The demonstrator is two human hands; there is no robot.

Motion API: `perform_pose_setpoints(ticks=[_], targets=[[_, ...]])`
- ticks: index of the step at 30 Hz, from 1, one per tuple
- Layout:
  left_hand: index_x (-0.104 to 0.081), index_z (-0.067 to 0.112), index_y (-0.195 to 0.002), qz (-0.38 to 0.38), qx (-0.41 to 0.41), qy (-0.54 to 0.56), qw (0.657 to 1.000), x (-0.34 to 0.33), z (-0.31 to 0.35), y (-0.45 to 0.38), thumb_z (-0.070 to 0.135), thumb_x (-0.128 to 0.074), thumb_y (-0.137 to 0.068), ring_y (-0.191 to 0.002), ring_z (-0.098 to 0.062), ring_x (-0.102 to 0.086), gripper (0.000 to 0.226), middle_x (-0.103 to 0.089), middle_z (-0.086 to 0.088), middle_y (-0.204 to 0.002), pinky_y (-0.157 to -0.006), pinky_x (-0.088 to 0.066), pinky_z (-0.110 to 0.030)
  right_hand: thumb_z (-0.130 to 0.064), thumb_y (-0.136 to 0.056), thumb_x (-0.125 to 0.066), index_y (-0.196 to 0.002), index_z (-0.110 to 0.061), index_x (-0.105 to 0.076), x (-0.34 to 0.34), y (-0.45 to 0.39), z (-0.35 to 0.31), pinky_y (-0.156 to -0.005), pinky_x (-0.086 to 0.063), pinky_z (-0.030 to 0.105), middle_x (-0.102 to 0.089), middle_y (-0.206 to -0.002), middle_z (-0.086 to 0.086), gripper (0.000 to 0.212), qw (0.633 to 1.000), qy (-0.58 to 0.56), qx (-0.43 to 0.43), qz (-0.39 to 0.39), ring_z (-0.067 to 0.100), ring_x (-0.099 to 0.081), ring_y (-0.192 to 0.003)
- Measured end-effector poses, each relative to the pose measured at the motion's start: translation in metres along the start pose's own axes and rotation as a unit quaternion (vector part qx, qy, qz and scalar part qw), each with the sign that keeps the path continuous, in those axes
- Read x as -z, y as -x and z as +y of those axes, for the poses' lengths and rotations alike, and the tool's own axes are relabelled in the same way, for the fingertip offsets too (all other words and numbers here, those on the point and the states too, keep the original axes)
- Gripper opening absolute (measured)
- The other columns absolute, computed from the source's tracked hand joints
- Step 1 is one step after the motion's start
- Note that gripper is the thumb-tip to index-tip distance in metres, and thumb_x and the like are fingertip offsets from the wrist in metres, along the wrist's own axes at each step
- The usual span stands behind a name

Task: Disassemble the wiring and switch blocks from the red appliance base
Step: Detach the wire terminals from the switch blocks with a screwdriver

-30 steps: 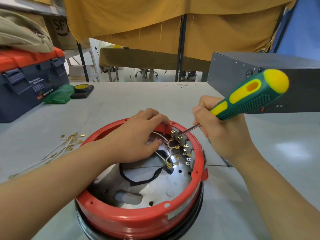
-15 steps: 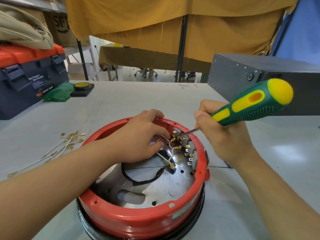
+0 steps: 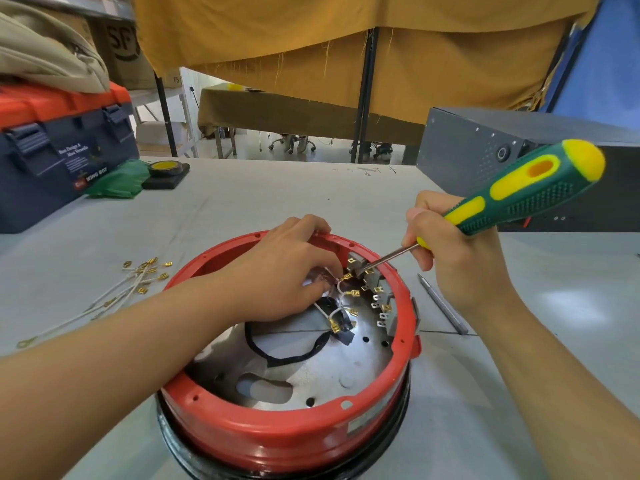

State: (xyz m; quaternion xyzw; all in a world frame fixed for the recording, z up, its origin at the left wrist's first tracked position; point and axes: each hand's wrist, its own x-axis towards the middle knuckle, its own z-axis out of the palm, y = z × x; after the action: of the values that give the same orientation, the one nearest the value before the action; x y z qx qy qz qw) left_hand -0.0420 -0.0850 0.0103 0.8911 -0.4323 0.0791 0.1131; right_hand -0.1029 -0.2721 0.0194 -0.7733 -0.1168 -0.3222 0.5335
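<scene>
The red appliance base point(image 3: 287, 434) sits at the near edge of the grey table point(image 3: 242, 209), its open ring facing up over a bare metal floor plate with a loop of black cable point(image 3: 287, 358) lying across it. Inside, along the right wall, stands a row of grey switch blocks point(image 3: 379, 299) with brass terminals, and white wires point(image 3: 337, 306) with brass spade connectors run to them. The left hand point(image 3: 280, 275) reaches down into the ring, fingers curled and pinching a white wire beside the blocks. The right hand point(image 3: 457, 258) grips a green-and-yellow screwdriver point(image 3: 519, 192), whose metal tip touches the topmost block. A thin metal rod point(image 3: 443, 304) lies on the table just right of the base; loose white wires point(image 3: 114, 296) lie to its left. Farther back are a roll of yellow tape point(image 3: 165, 168), a blue-and-red toolbox point(image 3: 59, 147) and a grey metal case point(image 3: 485, 150)
</scene>
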Motion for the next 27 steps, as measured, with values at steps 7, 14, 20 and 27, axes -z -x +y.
perform_pose_setpoints(ticks=[7, 14, 20, 27], targets=[[-0.064, 0.039, -0.108, 0.007, 0.005, -0.012, 1.0, -0.003, 0.0, -0.002, 0.029, -0.054, -0.091, -0.126, -0.017, -0.031, 0.022, -0.029, 0.002, -0.141, -0.105, -0.03, -0.032, -0.014, -0.074, -0.046, -0.048, -0.002, -0.042, -0.001, -0.002, 0.004, -0.044, -0.029, 0.018, -0.034, -0.038, 0.003, 0.029, 0.998, -0.042, -0.032, 0.025, 0.013, -0.033, -0.04], [-0.067, 0.033, -0.097, 0.01, 0.003, -0.017, 1.0, -0.003, 0.001, -0.002, 0.027, -0.057, -0.09, -0.123, -0.016, -0.032, 0.013, -0.03, 0.002, -0.141, -0.1, -0.028, -0.027, -0.018, -0.079, -0.047, -0.058, 0.013, -0.035, -0.012, 0.007, 0.005, -0.048, -0.028, 0.025, -0.03, -0.051, 0.02, 0.039, 1.0, 0.013, -0.003, -0.009, 0.015, -0.032, -0.047], [-0.067, 0.032, -0.09, 0.007, 0.01, -0.001, 1.0, -0.003, -0.001, -0.004, 0.024, -0.06, -0.088, -0.124, -0.016, -0.032, 0.011, -0.031, 0.003, -0.141, -0.1, -0.029, -0.028, -0.018, -0.077, -0.049, -0.05, -0.004, -0.042, 0.0, 0.005, 0.008, -0.047, -0.03, 0.014, -0.035, -0.047, 0.007, 0.032, 0.995, -0.087, -0.017, 0.055, 0.011, -0.035, -0.042], [-0.064, 0.032, -0.08, 0.013, 0.013, 0.036, 0.999, 0.0, -0.002, -0.003, 0.02, -0.061, -0.086, -0.127, -0.014, -0.031, 0.014, -0.031, 0.004, -0.142, -0.104, -0.03, -0.032, -0.045, -0.085, -0.049, -0.071, -0.003, -0.053, -0.01, 0.01, 0.016, -0.056, -0.039, 0.011, -0.053, -0.055, 0.001, 0.045, 0.997, -0.038, 0.014, 0.072, 0.004, -0.05, -0.05]])
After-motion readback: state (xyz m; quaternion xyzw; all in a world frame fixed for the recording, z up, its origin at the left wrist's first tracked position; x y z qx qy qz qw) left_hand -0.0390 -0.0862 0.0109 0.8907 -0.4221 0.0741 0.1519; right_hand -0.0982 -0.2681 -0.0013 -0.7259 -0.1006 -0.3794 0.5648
